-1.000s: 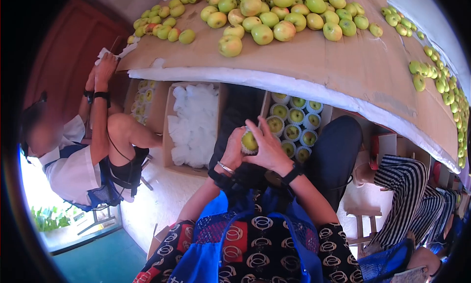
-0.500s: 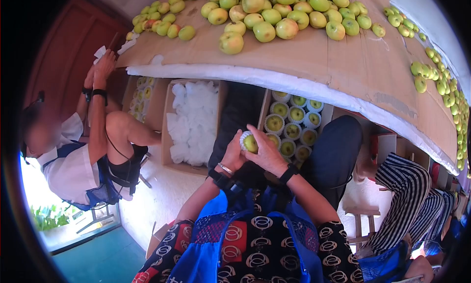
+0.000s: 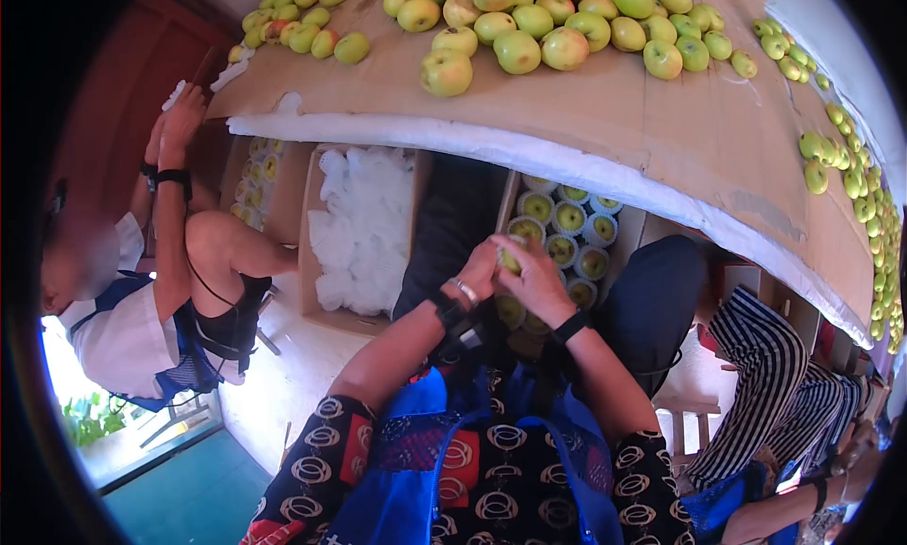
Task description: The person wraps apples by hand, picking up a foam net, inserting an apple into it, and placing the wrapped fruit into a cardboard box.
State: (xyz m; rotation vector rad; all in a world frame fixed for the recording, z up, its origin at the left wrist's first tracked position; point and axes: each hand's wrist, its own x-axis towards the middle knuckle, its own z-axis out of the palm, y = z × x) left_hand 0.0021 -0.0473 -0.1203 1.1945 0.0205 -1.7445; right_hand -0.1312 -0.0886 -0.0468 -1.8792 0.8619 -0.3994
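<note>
Between my two hands is a green apple (image 3: 511, 255) in a white foam net, held above the near left part of a box of apples. My left hand (image 3: 479, 269) closes round its left side, and my right hand (image 3: 539, 282) has its fingers on the right side. The box (image 3: 510, 191) holds rows of green apples (image 3: 569, 218) in white foam nets, and my hands cover some of them. To the left, an open carton (image 3: 310, 262) is filled with white foam nets (image 3: 364, 224).
A cardboard-covered table (image 3: 586, 110) carries many loose green apples (image 3: 564, 48). At the left a seated co-worker (image 3: 142, 299) raises both hands near another box of netted apples (image 3: 257, 181). On the right sit people, one in striped trousers (image 3: 765, 356), beside a wooden stool (image 3: 688, 413).
Both my hands have moved right with the netted apple, from the gap between the boxes to over the apple box. The view has shifted slightly. At the right edge, a person's forearm has come into view.
</note>
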